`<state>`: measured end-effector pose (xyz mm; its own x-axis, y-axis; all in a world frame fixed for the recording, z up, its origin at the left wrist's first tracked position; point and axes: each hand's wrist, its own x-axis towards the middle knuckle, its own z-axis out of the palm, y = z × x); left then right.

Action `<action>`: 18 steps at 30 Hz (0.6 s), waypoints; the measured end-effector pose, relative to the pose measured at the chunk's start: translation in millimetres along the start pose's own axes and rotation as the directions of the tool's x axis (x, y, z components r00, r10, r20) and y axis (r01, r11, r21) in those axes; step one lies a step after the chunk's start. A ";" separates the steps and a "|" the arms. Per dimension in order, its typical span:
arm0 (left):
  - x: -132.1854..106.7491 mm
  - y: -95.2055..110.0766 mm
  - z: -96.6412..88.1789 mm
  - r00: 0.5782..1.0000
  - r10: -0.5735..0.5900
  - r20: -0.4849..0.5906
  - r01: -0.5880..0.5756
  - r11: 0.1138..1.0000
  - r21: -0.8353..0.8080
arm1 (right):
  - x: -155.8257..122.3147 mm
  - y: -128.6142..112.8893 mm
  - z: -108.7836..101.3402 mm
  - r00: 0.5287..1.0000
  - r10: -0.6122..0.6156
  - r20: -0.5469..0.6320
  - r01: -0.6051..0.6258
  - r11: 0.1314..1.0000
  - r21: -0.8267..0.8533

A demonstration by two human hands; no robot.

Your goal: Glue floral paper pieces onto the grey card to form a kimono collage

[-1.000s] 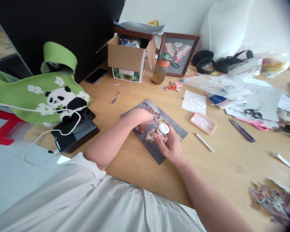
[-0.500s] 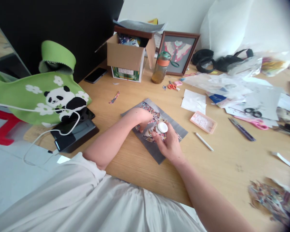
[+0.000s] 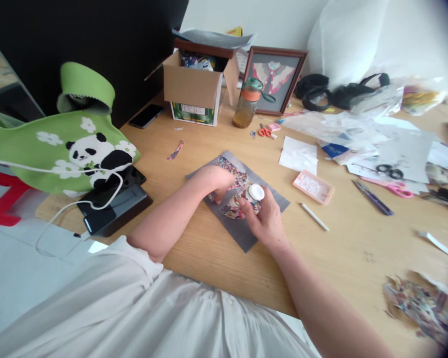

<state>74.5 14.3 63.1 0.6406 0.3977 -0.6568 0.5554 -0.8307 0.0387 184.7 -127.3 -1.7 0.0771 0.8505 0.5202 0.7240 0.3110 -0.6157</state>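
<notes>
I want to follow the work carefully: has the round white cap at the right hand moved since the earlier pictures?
Yes, slightly: the round white cap has shifted rightward in view, nearer to the shallow, rectangular pink tray.

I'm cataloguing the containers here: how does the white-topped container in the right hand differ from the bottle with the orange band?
The white-topped container has a plain white top, while the bottle has a green lid above an orange band. The white-topped container looks smaller; the bottle looks taller. The right hand holds the white-topped container, whereas the bottle stands untouched on the desk. Both have rounded tops.
</notes>
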 end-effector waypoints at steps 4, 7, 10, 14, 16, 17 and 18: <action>2.5 -0.9 1.8 1.000 0.007 -0.006 -0.007 1.000 -0.002 | -0.9 -2.0 -0.9 0.999 -0.008 0.044 0.007 1.000 0.021; 2.6 -0.7 2.2 1.000 0.016 0.001 -0.016 1.000 0.008 | -1.6 -3.0 -1.0 0.998 -0.037 0.052 0.036 0.999 0.029; 1.7 -0.6 1.9 1.000 0.008 0.009 -0.008 1.000 0.004 | -1.6 -3.3 -1.5 0.998 -0.050 0.049 0.049 0.999 0.023; 1.8 -1.6 1.2 1.000 -0.012 0.027 0.013 0.999 -0.034 | -1.0 -2.5 -2.2 1.000 -0.007 0.026 0.008 1.000 -0.011; 2.5 -2.2 1.1 0.999 -0.020 0.024 0.022 0.998 -0.064 | -1.0 -2.0 -1.9 1.000 0.004 0.026 -0.004 1.000 -0.017; 2.8 -2.4 1.2 0.999 -0.025 0.024 0.027 0.996 -0.085 | -1.1 -1.7 -1.5 1.000 0.006 0.024 -0.006 1.000 -0.014; 3.0 -2.7 1.3 0.999 -0.029 0.026 0.031 0.994 -0.105 | -1.3 -1.5 -1.0 1.000 0.005 0.021 -0.005 1.000 -0.008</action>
<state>74.2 17.2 60.1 0.6102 0.4109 -0.6774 0.6276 -0.7725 0.0967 184.2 -129.2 -0.9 0.0659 0.8609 0.5046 0.7290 0.3037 -0.6134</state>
